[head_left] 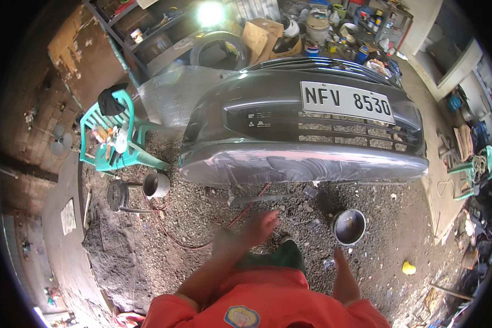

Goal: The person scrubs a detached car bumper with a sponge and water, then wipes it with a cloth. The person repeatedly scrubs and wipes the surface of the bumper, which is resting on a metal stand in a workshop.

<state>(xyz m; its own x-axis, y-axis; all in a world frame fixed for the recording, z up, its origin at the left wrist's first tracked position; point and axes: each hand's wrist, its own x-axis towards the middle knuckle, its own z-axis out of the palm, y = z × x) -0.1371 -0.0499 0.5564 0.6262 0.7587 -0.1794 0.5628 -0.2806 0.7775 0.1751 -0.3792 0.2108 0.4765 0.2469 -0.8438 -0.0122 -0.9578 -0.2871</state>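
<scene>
A dark grey car bumper (257, 123) with a white license plate (347, 102) is held up in front of me. Pale, dusty smears and pinkish patches run along its lower edge. My left hand (263, 225) is in front of my body, below the bumper and apart from it. Motion smears its fingers, and I make out nothing in it. My right hand (339, 256) points forward just short of a round bucket (335, 232) with dark contents. Its fingers are too foreshortened to read.
Gravel (202, 218) covers the ground, with a red hose (175, 247) looping over it. At left stand a green plastic chair (112, 158) with things on it, a dark stool (120, 197) and a pail (157, 192). Behind are a tire (199, 52) and a cardboard box (261, 37).
</scene>
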